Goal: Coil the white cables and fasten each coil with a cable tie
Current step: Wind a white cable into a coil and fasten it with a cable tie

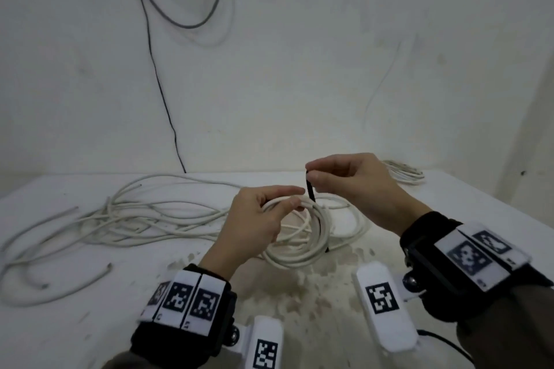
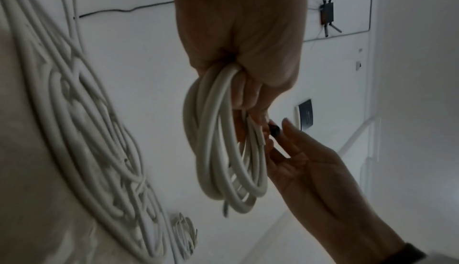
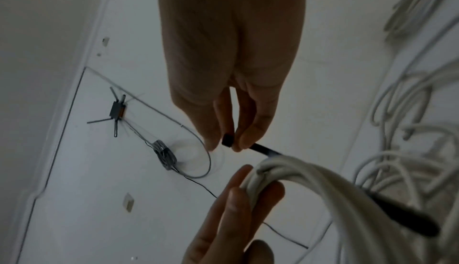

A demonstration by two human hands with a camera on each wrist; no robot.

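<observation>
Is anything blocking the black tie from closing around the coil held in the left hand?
Nothing visible does. The right hand pinches the tie by its head above the coil; the strap runs round the bundle beside the left hand, whose fingers grip just left of it.

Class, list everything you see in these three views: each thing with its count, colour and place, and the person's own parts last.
Coil: one, white, held above the table centre.
Cable tie: one, black, rising from the coil's top.
Loose cables: tangle, count unclear, white, table's left.
Second coil: one, white, table's far right.
Table: one, white, stained near the centre.
Wall cables: dark and grey, hanging on the wall.
Wrist bands: two, black with markers.
Left hand: grip round the coil.
Right hand: pinches the cable tie's upper end.
</observation>
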